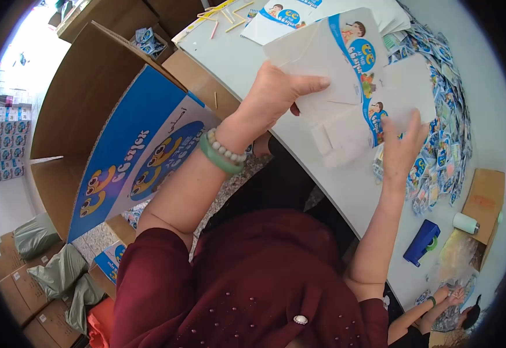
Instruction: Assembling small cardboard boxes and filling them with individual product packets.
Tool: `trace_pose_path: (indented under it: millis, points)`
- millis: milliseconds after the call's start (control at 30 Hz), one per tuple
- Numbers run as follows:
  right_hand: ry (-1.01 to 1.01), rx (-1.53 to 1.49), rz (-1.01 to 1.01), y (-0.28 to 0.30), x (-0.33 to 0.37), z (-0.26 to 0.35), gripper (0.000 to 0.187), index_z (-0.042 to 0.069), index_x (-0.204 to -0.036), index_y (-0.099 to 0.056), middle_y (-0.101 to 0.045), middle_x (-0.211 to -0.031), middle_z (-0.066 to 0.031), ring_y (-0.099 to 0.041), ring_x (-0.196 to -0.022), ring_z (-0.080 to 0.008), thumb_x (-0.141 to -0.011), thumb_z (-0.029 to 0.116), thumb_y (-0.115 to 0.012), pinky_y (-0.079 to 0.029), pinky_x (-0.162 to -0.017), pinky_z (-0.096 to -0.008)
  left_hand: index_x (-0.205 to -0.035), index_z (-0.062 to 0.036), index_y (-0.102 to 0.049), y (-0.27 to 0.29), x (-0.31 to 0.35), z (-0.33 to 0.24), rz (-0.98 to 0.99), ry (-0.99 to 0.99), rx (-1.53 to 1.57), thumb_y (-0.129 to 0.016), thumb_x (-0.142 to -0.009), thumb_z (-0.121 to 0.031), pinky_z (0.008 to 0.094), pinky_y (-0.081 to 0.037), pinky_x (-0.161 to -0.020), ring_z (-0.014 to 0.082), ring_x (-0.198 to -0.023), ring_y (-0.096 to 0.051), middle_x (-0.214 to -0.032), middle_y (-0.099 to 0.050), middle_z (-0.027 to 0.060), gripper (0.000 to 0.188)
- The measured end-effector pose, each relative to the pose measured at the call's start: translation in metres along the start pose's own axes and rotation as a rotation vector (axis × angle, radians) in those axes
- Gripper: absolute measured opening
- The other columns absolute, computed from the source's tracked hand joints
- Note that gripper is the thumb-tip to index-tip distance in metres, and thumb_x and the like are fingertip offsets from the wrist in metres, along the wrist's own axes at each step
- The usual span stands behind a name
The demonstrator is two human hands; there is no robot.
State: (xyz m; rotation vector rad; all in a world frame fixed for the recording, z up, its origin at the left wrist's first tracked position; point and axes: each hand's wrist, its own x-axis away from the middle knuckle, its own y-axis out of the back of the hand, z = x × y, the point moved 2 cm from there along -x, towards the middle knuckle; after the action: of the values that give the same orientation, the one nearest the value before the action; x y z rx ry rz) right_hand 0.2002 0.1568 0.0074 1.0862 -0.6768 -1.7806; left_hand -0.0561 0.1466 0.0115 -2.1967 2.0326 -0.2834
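Note:
A white paperboard carton (pixel 345 87) with a blue printed band is partly folded, held up over the table in front of me. Its flaps stand out at several angles and its lower edge is smeared by motion. My left hand (pixel 273 93) grips the carton's left edge, thumb stretched over the top face, other fingers mostly hidden beneath. At the lower right side my right hand (pixel 403 145) has its thumb and fingers closed on the carton near a white flap (pixel 409 87).
Flat printed cartons (pixel 285 20) lie on the white table (pixel 357 191); a heap of small packets (pixel 444 139) runs along its right side. A blue tape dispenser (pixel 422 242) is nearer. A large open cardboard box (pixel 142 151) stands left. Another person's hands (pixel 447 296) are at lower right.

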Motion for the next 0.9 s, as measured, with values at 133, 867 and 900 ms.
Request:
trace_pose_path:
  millis: [133,867,900]
  points:
    - [0.239,0.476,-0.077,0.029,-0.002,0.020,0.067,0.001,-0.131,-0.047,-0.031,-0.141,-0.0302,-0.030,-0.131,-0.0465,-0.081,0.042,-0.068,-0.026,-0.106,-0.0524,-0.102,0.0027,-0.065,0.000,-0.001,-0.008,-0.021,-0.116,-0.007,-0.074,-0.077,-0.013,0.0250,-0.047,-0.046,0.0119,-0.067,-0.063,-0.084,-0.068,0.0065,0.030]
    - [-0.589,-1.291,0.060,0.072,-0.023,-0.057,0.015,0.003,-0.101,-0.058,-0.065,-0.094,-0.0046,-0.060,-0.078,-0.0128,-0.088,0.009,-0.057,-0.047,-0.075,-0.0287,-0.116,0.0104,-0.056,0.028,-0.047,-0.002,-0.186,0.156,-0.477,-0.068,-0.086,-0.024,0.0338,-0.051,-0.079,0.0213,-0.097,-0.064,-0.106,-0.065,0.0193,0.047]
    - [-0.588,-1.292,0.043,0.075,-0.022,-0.057,0.015,0.003,-0.101,-0.058,-0.065,-0.094,-0.0046,-0.060,-0.078,-0.0128,-0.088,0.009,-0.057,-0.047,-0.075,-0.0287,-0.116,0.0104,-0.056,0.037,-0.055,0.005,-0.173,0.148,-0.478,-0.068,-0.086,-0.024,0.0338,-0.051,-0.079,0.0213,-0.097,-0.064,-0.106,-0.065,0.0193,0.047]
